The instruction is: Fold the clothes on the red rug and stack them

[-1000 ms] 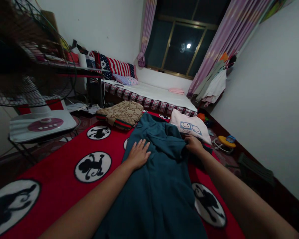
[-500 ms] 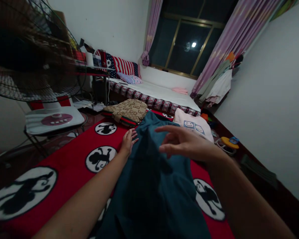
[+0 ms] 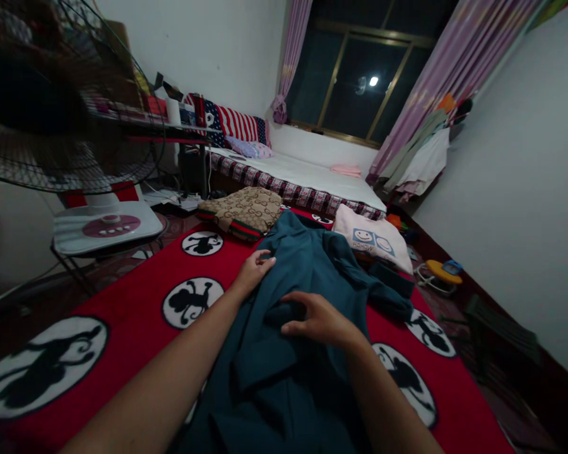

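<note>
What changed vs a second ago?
Right hand let go of the sleeve of the teal garment and drew back over its middle; left hand shifted to its left edge. Sleeve now extends right; lower part rumpled. Pink shirt and tan patterned cloth stayed put.

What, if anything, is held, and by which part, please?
The open right hand holds nothing; whether the left hand grips the teal garment by its edge is unclear.

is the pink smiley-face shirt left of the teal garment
No, the pink smiley-face shirt lies to the right of the teal garment as the camera sees it.
</note>
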`<action>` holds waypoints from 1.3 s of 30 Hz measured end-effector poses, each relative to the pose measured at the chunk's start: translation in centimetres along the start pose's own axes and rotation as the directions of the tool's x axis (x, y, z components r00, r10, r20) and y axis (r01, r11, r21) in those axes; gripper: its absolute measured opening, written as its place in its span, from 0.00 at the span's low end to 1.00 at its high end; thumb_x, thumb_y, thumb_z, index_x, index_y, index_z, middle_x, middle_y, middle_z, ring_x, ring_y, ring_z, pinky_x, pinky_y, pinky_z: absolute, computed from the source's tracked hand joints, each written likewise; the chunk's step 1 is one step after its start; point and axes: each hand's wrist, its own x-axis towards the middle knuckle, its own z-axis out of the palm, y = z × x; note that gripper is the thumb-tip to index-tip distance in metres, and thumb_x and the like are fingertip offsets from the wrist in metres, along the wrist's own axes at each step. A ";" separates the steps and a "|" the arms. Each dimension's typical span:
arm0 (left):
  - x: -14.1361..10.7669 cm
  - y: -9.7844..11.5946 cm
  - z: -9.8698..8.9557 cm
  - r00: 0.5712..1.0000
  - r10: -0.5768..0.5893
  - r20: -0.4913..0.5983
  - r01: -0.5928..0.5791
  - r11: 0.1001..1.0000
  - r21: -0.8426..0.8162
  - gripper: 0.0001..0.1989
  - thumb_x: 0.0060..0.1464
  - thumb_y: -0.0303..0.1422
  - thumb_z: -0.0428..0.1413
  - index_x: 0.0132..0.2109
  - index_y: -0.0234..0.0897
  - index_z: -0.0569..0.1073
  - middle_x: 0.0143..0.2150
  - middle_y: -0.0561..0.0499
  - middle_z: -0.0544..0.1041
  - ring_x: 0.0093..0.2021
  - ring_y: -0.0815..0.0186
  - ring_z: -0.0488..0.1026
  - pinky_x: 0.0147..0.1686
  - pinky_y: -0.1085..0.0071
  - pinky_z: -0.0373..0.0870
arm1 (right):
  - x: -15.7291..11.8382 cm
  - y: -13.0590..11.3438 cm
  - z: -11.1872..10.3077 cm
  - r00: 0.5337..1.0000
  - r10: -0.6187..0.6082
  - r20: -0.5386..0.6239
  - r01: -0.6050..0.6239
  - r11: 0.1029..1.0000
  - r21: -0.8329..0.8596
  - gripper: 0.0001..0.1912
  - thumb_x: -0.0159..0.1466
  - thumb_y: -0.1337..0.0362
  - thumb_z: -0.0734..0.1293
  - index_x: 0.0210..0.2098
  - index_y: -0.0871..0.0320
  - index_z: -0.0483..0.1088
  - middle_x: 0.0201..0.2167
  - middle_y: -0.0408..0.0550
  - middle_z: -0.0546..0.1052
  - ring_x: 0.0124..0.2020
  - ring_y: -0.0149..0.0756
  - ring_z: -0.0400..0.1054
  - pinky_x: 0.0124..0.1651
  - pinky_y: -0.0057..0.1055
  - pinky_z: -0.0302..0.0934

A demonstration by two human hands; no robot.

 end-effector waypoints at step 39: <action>10.8 4.0 2.7 0.987 0.162 -0.006 -0.090 0.580 0.809 0.15 0.41 0.46 0.64 0.25 0.38 0.78 0.30 0.40 0.80 0.44 0.49 0.75 0.44 0.62 0.68 | 1.3 0.1 5.5 0.990 -0.107 -0.093 0.081 0.965 -0.249 0.33 0.66 0.44 0.55 0.66 0.51 0.53 0.69 0.47 0.49 0.70 0.46 0.34 0.67 0.58 0.28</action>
